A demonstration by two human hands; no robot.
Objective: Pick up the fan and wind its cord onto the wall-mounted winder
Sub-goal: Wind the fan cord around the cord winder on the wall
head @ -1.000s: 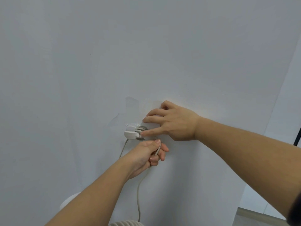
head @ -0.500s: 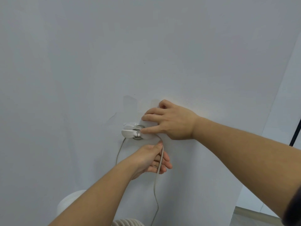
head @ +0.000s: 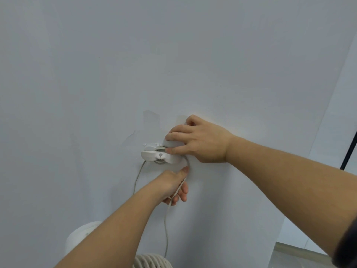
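Observation:
A small white winder (head: 157,155) is fixed to the pale wall at centre. The grey cord (head: 165,225) loops around it, hangs down on its left side and runs down on the right to the white fan (head: 152,261) at the bottom edge. My left hand (head: 174,185) sits just below the winder, fingers closed around the cord. My right hand (head: 199,141) lies flat on the wall to the winder's right, its index fingertip pressing on the winder's hub. Most of the fan is out of frame or hidden behind my left forearm.
The white wall (head: 173,55) fills nearly the whole view, with a patch of peeled paint above the winder. A wall corner runs down the right side, with a strip of floor (head: 301,254) below it and a dark thin pole (head: 349,151) at the far right.
My left hand drew the cord downward and to the right below the winder, then came back up closer. My right hand stayed pressed on the winder.

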